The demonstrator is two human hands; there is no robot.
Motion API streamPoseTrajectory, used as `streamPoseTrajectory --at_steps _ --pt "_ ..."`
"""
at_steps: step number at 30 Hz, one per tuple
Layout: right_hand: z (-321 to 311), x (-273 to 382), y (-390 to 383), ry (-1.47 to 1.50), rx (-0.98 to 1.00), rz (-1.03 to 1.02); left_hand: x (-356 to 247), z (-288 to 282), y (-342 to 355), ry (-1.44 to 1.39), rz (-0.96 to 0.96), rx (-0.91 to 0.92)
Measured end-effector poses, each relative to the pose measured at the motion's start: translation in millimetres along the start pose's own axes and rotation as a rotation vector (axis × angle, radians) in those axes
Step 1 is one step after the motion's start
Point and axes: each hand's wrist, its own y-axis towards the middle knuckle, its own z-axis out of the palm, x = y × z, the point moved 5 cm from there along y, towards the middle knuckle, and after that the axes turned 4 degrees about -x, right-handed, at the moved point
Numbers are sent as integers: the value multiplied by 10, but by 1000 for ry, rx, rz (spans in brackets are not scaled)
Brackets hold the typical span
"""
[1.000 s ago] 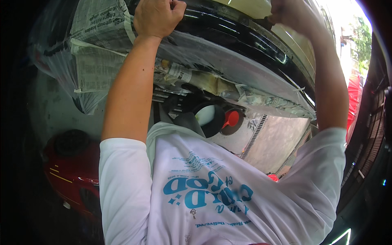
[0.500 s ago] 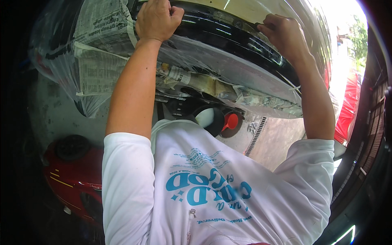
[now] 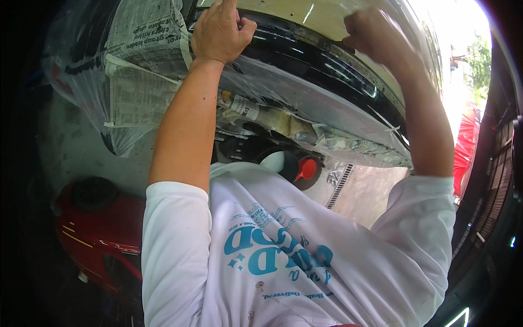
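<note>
A pale yellowish car panel (image 3: 316, 13) crosses the top of the view, with a glossy black band (image 3: 294, 52) curving along its near edge. My left hand (image 3: 220, 35) lies at the band's left part, its index finger stretched upward and its thumb apart; the fingertips run to the picture's edge. Over the panel's right part is my right hand (image 3: 378, 38), blurred, with curled fingers. A small dark thing shows under its fingertips, too unclear to name.
Newspaper (image 3: 144, 41) and clear plastic sheeting (image 3: 122, 133) cover the left side. More paper (image 3: 283, 120) hangs beneath the band. Below are a black bucket (image 3: 286, 166) and a red dipper (image 3: 308, 169). A red car (image 3: 98, 234) stands lower left; a floor drain grate (image 3: 340, 185) lies right.
My left hand has shifted slightly right and down, and its index finger now stretches upward. My right hand has lifted a little and blurred, still curled.
</note>
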Motion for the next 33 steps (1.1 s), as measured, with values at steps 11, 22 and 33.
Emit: streamPoseTrajectory --at_steps 11,22,33 --pt "120 -102 -84 39 21 104 7 -24 -60 28 9 -40" --pt "268 72 -619 3 -190 215 -30 -42 -16 7 3 0" --pt "183 -383 99 156 207 185 -95 -64 1 -7 21 -21"
